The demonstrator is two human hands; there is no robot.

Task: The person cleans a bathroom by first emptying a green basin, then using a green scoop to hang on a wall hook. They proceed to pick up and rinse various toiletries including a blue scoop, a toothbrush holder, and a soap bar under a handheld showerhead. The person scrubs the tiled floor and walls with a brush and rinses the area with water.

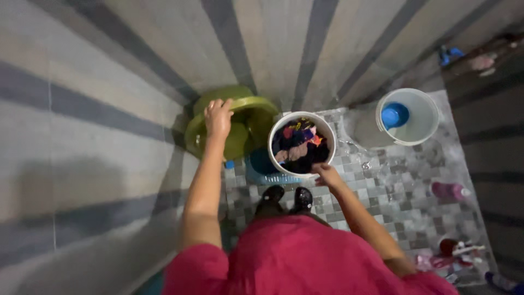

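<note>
My left hand (218, 117) grips the near rim of a green plastic basin (252, 107) that leans tilted against the striped tiled wall. My right hand (326, 173) holds the near rim of a white bucket (279, 123) filled with dark and coloured clothes (298, 145). The white bucket stands on the tiled floor just in front of my dark shoes (287, 197). A blue basket (262, 170) sits low between the basin and the bucket. I wear a red garment.
A second white bucket (423, 121) with a blue scoop (394, 115) inside stands at the right. A pink bottle (448, 190) lies on the wet patterned floor (404, 191), with more bottles (456, 251) at the lower right. Striped tiled walls enclose the left and back.
</note>
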